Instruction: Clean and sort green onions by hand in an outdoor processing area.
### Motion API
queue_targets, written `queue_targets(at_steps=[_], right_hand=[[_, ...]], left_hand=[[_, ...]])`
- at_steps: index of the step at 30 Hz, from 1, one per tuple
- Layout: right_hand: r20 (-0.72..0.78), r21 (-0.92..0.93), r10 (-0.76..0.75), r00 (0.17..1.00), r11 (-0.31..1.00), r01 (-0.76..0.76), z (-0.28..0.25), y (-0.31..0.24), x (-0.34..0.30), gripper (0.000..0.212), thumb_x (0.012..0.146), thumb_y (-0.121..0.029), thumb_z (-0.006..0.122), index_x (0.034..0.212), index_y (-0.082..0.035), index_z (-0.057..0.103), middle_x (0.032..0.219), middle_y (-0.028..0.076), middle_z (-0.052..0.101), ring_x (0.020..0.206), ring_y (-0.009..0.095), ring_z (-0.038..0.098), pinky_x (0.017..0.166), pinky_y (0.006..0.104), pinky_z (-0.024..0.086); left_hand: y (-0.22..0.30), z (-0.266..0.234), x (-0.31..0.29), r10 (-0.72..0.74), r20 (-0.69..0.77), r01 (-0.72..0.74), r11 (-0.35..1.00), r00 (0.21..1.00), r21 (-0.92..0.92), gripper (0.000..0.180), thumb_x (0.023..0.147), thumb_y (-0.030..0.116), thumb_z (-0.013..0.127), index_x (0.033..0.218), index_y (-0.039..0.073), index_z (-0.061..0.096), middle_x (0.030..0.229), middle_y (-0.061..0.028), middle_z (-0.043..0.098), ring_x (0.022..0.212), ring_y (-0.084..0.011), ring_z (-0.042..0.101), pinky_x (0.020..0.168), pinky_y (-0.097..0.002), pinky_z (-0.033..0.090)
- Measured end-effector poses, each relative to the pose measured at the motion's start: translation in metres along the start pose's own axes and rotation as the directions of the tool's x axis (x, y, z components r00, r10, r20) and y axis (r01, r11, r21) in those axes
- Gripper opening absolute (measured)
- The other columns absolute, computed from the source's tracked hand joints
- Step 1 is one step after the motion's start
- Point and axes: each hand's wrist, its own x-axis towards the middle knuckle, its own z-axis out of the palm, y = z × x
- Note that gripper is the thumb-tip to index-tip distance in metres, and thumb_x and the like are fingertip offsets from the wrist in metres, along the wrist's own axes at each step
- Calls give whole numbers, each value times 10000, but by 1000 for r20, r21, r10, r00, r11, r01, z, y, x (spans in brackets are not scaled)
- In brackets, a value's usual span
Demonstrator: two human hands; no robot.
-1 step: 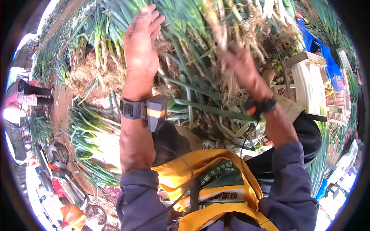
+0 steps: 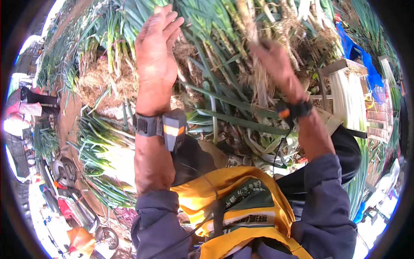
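Up at the left, my left hand [image 2: 156, 52] is raised with its fingers stretched out and nothing in them, over the leaves of bundled green onions [image 2: 113, 52]. My right hand [image 2: 278, 64] is closed around the lower stalk of a long green onion [image 2: 246, 21]; motion blurs its fingertips. Pale stringy roots [image 2: 261, 88] hang below that grip. Several more rooty green onions [image 2: 286, 30] lie just beyond my right hand. Loose green leaves and stalks [image 2: 241, 123] lie between my forearms and my lap.
A pile of trimmed green onions [image 2: 112, 155] lies on the left. To the right stand a wooden stand [image 2: 340, 67] with white stalks [image 2: 348, 99], a blue plastic bag [image 2: 362, 60] and a pale crate [image 2: 379, 112]. A motorbike [image 2: 79, 211] and a person [image 2: 32, 105] are at far left.
My right hand and wrist have shifted slightly to the right, along with the hanging roots. My left hand has barely moved and stays stretched out.
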Motion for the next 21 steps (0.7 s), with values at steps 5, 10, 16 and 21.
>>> queue_targets(at_steps=[5, 10, 16, 21], right_hand=[[-287, -548, -461, 840, 798, 251, 55, 29, 87, 487, 970, -338, 609, 1323, -9, 549, 1027, 228, 687, 957, 306, 688, 873, 440, 550], [238, -258, -299, 924, 898, 357, 201, 77, 76, 349, 932, -335, 637, 968, 11, 675, 828, 207, 680, 814, 379, 672, 781, 445, 535], [262, -471, -148, 954, 843, 260, 313, 157, 84, 406, 869, -361, 709, 1064, -17, 619, 1074, 224, 620, 884, 424, 650, 740, 493, 536], [122, -515, -199, 972, 825, 233, 315, 180, 103, 376, 780, -320, 754, 942, 3, 647, 929, 222, 666, 825, 422, 665, 732, 483, 542]], left_hand=[[17, -42, -5, -165, -190, 102, 948, 968, -303, 370, 969, 239, 634, 1220, -27, 575, 1087, -127, 633, 1009, -218, 622, 961, -385, 506], [20, -48, -8, -168, -242, 93, 952, 956, -291, 347, 964, 209, 637, 1208, -28, 570, 1075, -118, 620, 982, -201, 615, 979, -398, 508], [28, -61, -14, -186, -224, 64, 885, 957, -461, 313, 1013, 105, 553, 1256, -88, 512, 1117, -118, 559, 990, -169, 579, 1033, -398, 480], [29, -54, -9, -194, -174, 91, 876, 965, -474, 288, 1019, 115, 544, 1237, -73, 543, 1091, -121, 597, 975, -170, 584, 1018, -395, 485]])
